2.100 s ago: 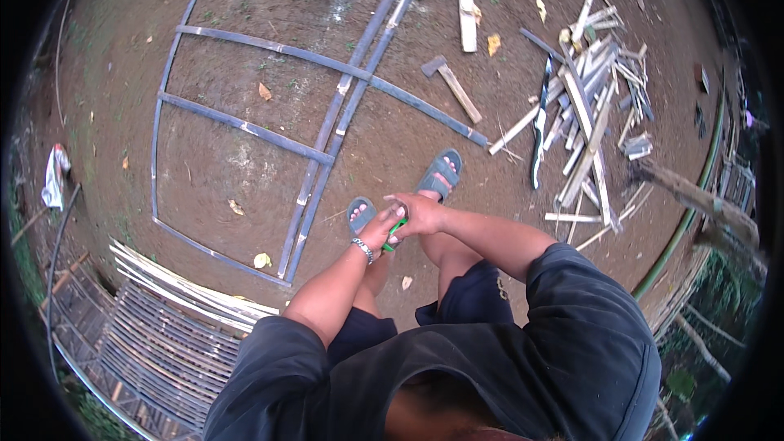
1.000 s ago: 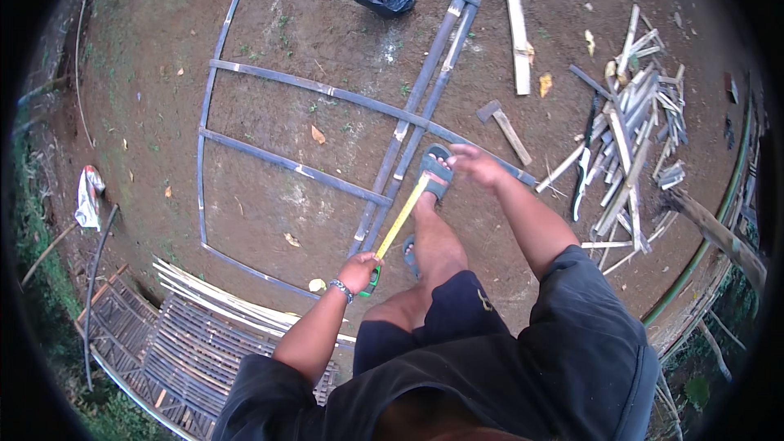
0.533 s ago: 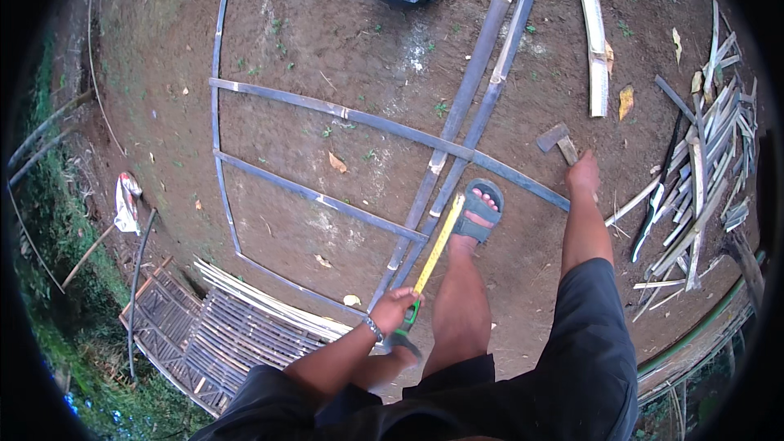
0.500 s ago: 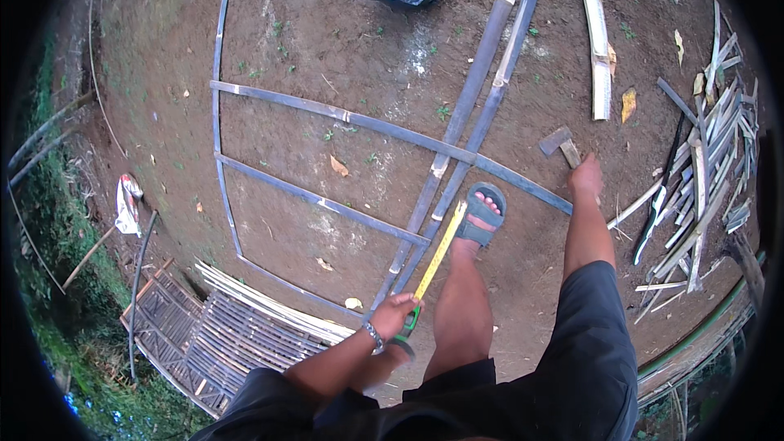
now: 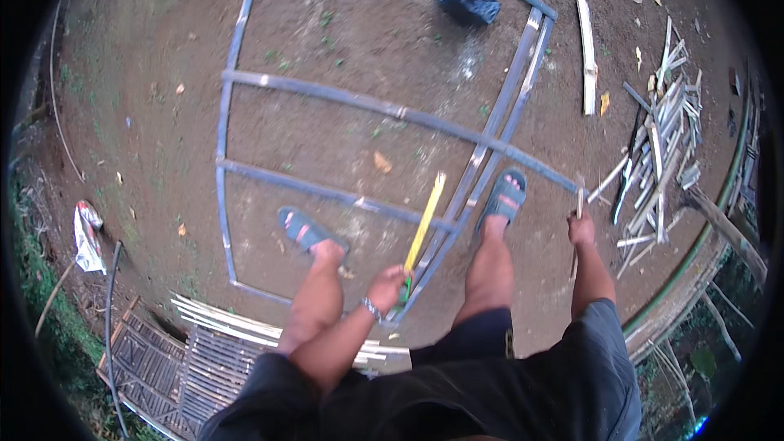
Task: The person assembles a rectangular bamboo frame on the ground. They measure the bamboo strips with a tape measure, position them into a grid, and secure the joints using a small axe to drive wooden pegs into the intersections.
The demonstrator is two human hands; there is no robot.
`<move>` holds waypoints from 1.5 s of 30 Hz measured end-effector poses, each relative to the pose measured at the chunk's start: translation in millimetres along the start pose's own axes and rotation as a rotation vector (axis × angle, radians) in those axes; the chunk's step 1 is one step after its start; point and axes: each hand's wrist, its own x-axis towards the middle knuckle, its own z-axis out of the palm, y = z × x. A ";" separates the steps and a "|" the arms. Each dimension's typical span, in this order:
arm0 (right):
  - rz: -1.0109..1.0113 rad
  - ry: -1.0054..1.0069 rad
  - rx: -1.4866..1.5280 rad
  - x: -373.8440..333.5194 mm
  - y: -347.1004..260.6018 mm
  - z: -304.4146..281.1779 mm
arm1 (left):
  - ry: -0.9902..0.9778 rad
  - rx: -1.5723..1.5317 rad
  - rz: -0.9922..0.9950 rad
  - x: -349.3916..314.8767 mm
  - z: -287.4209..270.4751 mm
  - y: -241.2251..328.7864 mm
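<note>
1. The left hand (image 5: 386, 286) covers part of the tape measure (image 5: 407, 287); markings on its yellow blade (image 5: 424, 224) are too small to read.
2. The right hand (image 5: 581, 229) hides part of the wooden-handled tool (image 5: 580, 202); its head is blurred.
3. The top edge cuts off a corner of the bamboo frame (image 5: 351, 99).
4. The black bag (image 5: 468, 0) hides its inside.

The ground (image 5: 155, 180) is of bare brown earth, with small green plants here and there. On it lies a large frame of dark bamboo (image 5: 400, 112), partly cut by the upper edge of the view, and a black plastic bag (image 5: 469, 2) is at its far side. A brown leaf (image 5: 382, 163) lies inside the frame. To the right are one pale plank (image 5: 587, 57) – a yellow leaf (image 5: 605, 103) beside it – and a loose heap of split sticks (image 5: 665, 139).
</note>
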 end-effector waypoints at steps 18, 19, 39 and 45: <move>-0.195 0.018 0.596 -207.0 -341.5 -38.5 | 0.862 -0.192 0.049 -241.8 -556.5 65.4; -0.204 0.104 0.630 -177.0 -359.6 -43.7 | 0.855 -0.191 0.048 -235.9 -559.9 76.0; 0.004 0.402 0.183 190.9 -606.6 -70.5 | 0.139 -0.081 0.272 71.0 -338.6 296.1; 0.055 0.430 0.156 257.6 -625.8 -35.6 | 0.309 -0.004 0.277 124.4 -382.6 272.4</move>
